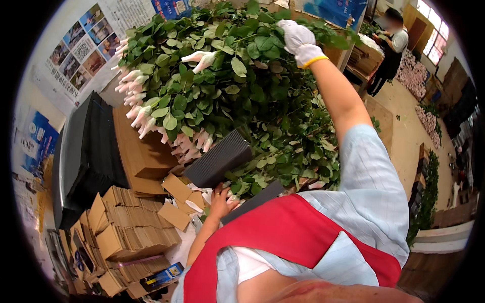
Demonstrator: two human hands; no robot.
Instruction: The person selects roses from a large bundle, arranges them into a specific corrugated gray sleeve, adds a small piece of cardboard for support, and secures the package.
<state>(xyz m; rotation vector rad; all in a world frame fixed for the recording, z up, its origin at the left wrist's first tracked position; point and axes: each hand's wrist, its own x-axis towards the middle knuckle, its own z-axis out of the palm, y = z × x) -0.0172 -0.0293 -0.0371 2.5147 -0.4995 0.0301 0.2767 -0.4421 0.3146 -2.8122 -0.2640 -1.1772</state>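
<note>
A large heap of leafy rose stems [242,96] fills the middle, its buds in pale net sleeves [144,121] pointing left. Up at the heap's far right, my right hand [299,41], in a white knit glove with a yellow cuff, is closed over leafy stems; leaves hide its fingertips. My bare left hand [220,203] is low and near, its fingers bent around a pale sleeved rose bud [232,199]. A dark ribbed cardboard sheet [218,157] stands just beyond that hand. Another dark sheet [255,203] lies to its right, partly behind my apron.
Stacked flat cardboard pieces [129,222] and a pile of black sheets [91,156] stand at left. Scissors [79,260] and a blue box [162,276] lie lower left. At far right, a person [393,48] stands by a bench, with bundled flowers [411,74] beyond.
</note>
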